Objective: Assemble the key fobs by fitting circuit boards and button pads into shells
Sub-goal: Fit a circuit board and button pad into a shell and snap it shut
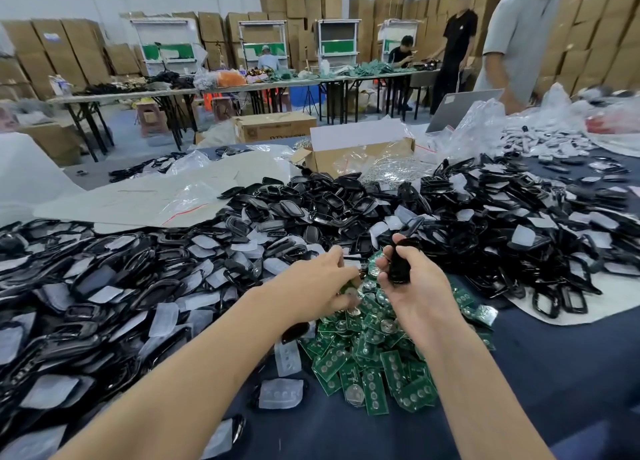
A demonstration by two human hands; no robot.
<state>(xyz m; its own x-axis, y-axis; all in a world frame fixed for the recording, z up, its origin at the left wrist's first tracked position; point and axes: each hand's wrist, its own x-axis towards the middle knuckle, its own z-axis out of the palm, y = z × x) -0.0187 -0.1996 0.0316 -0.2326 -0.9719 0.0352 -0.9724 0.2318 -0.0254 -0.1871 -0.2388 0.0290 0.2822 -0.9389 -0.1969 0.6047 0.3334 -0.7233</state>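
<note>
Just left of the black shell (400, 267), clamped end-up in the grip of the right hand (414, 288), the left hand (317, 286) curls over the circuit boards (367, 366), and I cannot tell whether its own grip holds anything.

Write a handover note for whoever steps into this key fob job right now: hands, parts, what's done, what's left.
Right hand: grips one black shell above the boards.
Left hand: fingers down in the green circuit boards; too blurred to tell if one is pinched.
Parts: shell heaps lie left, ahead and right; clear button pads lie loose among them and beside the boards.
Done: no finished fob can be picked out.
Left: fit a board and a pad into the held shell, then work through the heaps.
</note>
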